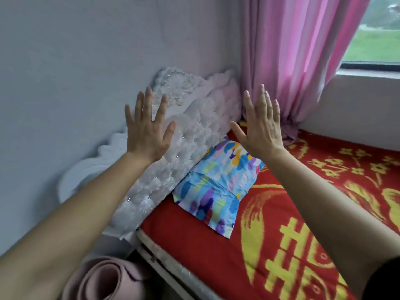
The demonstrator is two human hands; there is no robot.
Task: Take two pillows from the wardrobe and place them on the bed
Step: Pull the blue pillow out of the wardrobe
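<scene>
Pillows in bright multicoloured cotton [218, 182] lie beside the tufted white headboard [184, 148]; my left hand [147, 135] and right hand [262, 131] hover above, fingers spread, empty.

A pillow [218, 187] lies on the bed [281, 234], up against the headboard [184, 152] to its left. The headboard stands against the wall [65, 72]. A curtain [292, 61] hangs at the far corner, with a window [376, 40] to its right. A rolled mat [104, 280] sits beside the bed, bottom left.
</scene>
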